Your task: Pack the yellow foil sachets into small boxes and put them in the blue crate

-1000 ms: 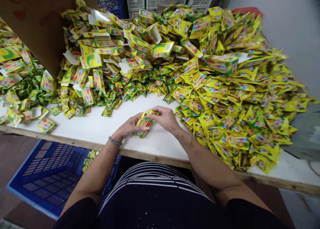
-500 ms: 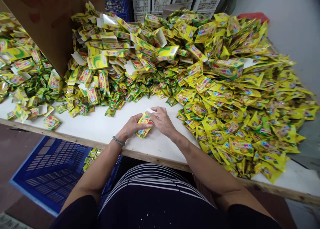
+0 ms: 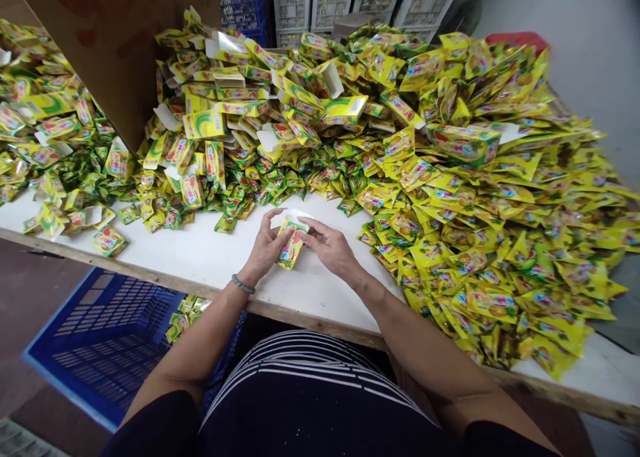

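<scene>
Between my hands, over the white tabletop (image 3: pixel 325 290), is a small yellow and green box (image 3: pixel 291 249) with its white flaps standing open at the top. My left hand (image 3: pixel 266 247) grips the box from the left, thumb across its front. At the upper right corner, my right hand (image 3: pixel 333 247) has its fingers closed on the box by the flap. Beyond the hands lie small green packets (image 3: pixel 227 218) and a heap of yellow and green boxes (image 3: pixel 204 124). To the right spreads a large pile of yellow packets (image 3: pixel 490 300).
A brown cardboard sheet (image 3: pixel 115 44) stands upright at the back left. Below the table's wooden edge sits a blue crate (image 3: pixel 100 337) with some boxes. White crates (image 3: pixel 333 4) and a blue crate (image 3: pixel 243 4) are stacked behind. A red item (image 3: pixel 520 40) lies back right.
The box's white flaps now stand open and show more. My left index finger has lifted off the box's edge, and my right hand has shifted slightly right. The whole view has shifted a little.
</scene>
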`<state>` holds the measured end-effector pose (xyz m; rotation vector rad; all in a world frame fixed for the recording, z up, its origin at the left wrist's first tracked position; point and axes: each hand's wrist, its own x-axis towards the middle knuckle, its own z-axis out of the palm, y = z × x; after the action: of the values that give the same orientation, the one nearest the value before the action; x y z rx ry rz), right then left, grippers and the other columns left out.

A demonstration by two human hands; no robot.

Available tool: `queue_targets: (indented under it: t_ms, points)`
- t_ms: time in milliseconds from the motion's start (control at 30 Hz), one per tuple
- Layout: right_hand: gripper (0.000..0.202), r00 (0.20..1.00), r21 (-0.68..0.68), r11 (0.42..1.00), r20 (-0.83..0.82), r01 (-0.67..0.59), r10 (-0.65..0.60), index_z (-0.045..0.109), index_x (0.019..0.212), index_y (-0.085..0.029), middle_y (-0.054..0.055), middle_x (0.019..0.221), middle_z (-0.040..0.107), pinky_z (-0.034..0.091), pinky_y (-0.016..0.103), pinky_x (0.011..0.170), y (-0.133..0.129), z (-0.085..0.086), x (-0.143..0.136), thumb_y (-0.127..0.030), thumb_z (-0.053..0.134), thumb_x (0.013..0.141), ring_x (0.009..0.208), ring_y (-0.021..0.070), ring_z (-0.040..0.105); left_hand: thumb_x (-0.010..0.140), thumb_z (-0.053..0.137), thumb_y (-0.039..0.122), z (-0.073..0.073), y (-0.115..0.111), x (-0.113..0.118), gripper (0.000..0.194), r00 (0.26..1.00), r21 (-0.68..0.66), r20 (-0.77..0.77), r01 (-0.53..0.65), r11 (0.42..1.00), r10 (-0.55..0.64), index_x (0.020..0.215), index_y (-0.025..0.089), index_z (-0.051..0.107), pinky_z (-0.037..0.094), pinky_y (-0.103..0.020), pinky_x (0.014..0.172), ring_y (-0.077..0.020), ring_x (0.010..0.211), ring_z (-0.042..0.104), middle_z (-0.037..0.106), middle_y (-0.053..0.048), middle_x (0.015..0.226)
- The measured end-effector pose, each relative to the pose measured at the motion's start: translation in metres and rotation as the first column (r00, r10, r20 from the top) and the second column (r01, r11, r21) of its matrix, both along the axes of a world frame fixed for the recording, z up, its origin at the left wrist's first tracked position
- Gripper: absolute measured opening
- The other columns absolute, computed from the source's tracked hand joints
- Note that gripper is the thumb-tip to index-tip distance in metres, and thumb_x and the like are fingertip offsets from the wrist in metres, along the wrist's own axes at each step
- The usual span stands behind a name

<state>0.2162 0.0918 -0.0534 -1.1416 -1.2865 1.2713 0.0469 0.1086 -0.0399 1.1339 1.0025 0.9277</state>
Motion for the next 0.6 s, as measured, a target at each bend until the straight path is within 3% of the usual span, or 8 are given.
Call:
queue_targets:
  t_ms: [100,267,433,600]
  points:
    - [0.049,0.999,0.041,0.998,-0.024,0.045,-0.044,0.066,0.121,-0.023,0.002,0.094,0.069,0.058,0.033,0.082,-0.002,-0.001,-0.006,-0.054,0.067,0.083,0.082,0.0170,0.067,0.078,0.073,0.059,-0.002,0.000,-0.002,0.066,0.999,0.036,0.020,-0.031,0.999,0.030,0.125,0.024,0.043,0.041,-0.022,0.050,-0.0106,0.052,0.055,0.060,0.006,0.067]
    - [0.032,0.985,0.085,0.996,0.171,-0.005,-0.010,0.071,0.092,-0.021,0.004,0.087,0.070,0.055,0.031,0.080,-0.004,0.000,-0.001,-0.049,0.057,0.091,0.082,0.0183,0.065,0.077,0.073,0.060,-0.004,0.000,-0.003,0.055,1.000,-0.019,0.002,0.029,0.999,-0.029,0.109,0.023,0.050,0.036,-0.021,0.047,-0.0090,0.049,0.051,0.059,0.006,0.066]
    - [0.042,0.981,0.060,0.998,0.190,0.024,-0.035,0.065,0.122,-0.021,0.003,0.084,0.072,0.055,0.032,0.079,-0.004,0.007,0.004,-0.048,0.058,0.090,0.082,0.0199,0.068,0.073,0.077,0.058,-0.002,-0.001,-0.001,0.061,0.999,-0.039,0.044,0.032,0.999,-0.031,0.110,0.023,0.044,0.040,-0.021,0.050,-0.0104,0.053,0.056,0.064,0.005,0.069]
    - [0.043,0.970,0.083,0.996,0.242,-0.016,-0.005,0.079,0.092,-0.019,0.004,0.091,0.077,0.053,0.033,0.086,-0.007,0.016,0.004,-0.052,0.052,0.093,0.094,0.0249,0.070,0.067,0.086,0.045,-0.006,0.000,-0.003,0.060,0.996,0.000,0.048,-0.069,0.998,0.069,0.107,0.021,0.046,0.036,-0.018,0.048,-0.0069,0.047,0.052,0.058,0.010,0.059]
